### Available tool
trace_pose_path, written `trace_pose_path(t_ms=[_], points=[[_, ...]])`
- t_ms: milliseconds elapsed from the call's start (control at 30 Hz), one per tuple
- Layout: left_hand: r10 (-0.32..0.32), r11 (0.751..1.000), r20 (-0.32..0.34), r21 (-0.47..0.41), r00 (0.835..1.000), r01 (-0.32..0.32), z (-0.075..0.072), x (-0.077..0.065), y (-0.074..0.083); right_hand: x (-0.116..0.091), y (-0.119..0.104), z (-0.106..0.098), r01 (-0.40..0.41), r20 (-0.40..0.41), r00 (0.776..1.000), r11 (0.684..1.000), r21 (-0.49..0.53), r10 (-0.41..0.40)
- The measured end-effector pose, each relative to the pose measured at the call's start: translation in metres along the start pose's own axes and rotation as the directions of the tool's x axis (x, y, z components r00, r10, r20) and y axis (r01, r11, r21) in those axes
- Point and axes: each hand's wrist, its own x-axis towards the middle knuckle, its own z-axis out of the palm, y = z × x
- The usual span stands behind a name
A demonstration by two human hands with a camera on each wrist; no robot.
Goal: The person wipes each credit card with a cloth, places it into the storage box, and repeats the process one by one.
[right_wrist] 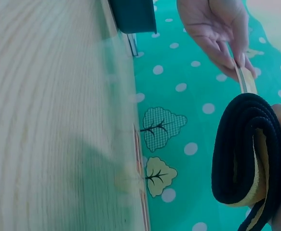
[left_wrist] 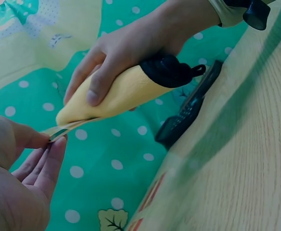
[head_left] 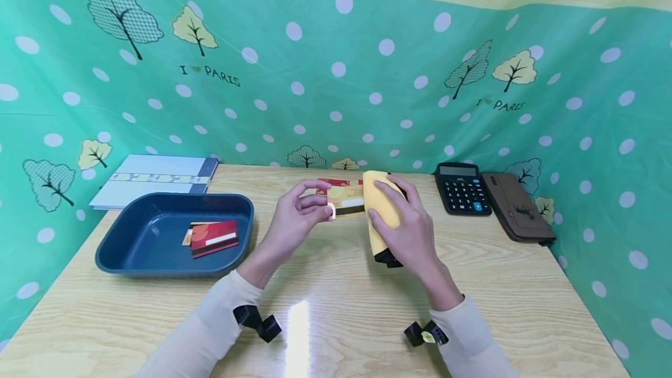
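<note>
My left hand [head_left: 299, 214] pinches a gold bank card [head_left: 346, 196] with a white strip and a dark stripe between thumb and fingers. The card is held up off the table, its right end covered by a folded yellow cloth [head_left: 379, 209]. Curled round that cloth is my right hand [head_left: 406, 220], thumb on the near side. In the right wrist view the black-edged folds of the cloth [right_wrist: 246, 149] show, with the card [right_wrist: 246, 79] reaching from it to the left hand. Behind the held card, red cards [head_left: 336, 182] lie on the table, partly hidden.
A blue basin [head_left: 105, 255] at the left holds several cards [head_left: 214, 238]. Behind it lies a pale blue folder [head_left: 157, 167]. At the right are a black calculator [head_left: 463, 188] and a brown wallet [head_left: 517, 206]. A green dotted curtain [head_left: 336, 92] hangs round the wooden table [head_left: 336, 319].
</note>
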Motion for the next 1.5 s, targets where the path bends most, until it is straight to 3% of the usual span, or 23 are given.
trace_pose_path(t_ms=[367, 567, 733, 967, 1233, 1333, 1500], points=[[-0.039, 0.999, -0.009, 0.029, 0.999, 0.039, -0.005, 0.002, 0.009, 0.002, 0.015, -0.006, -0.064, -0.008, 0.998, 0.998, -0.024, 0.064], [-0.005, 0.998, -0.013, 0.07, 1.0, 0.006, -0.022, 0.002, 0.026, 0.005, 0.017, -0.007, -0.097, -0.009, 0.995, 0.995, -0.013, 0.097], [0.0, 0.985, -0.061, 0.172, 0.998, 0.011, -0.054, -0.005, 0.037, 0.006, 0.017, -0.008, -0.125, -0.004, 0.992, 0.992, -0.003, 0.125], [0.017, 0.943, -0.112, 0.333, 0.994, 0.021, -0.105, -0.026, 0.045, 0.006, 0.018, -0.011, -0.137, -0.004, 0.991, 0.991, 0.008, 0.137], [-0.07, 0.955, -0.161, 0.275, 0.985, 0.113, -0.161, -0.05, 0.052, 0.007, 0.02, -0.012, -0.134, -0.009, 0.991, 0.991, 0.012, 0.134], [-0.076, 0.959, -0.178, 0.256, 0.981, 0.121, -0.179, -0.056, 0.048, 0.007, 0.02, -0.013, -0.135, -0.011, 0.991, 0.991, 0.015, 0.136], [-0.087, 0.963, -0.151, 0.239, 0.985, 0.122, -0.211, -0.061, 0.037, 0.007, 0.02, -0.014, -0.135, -0.01, 0.991, 0.991, 0.016, 0.136]])
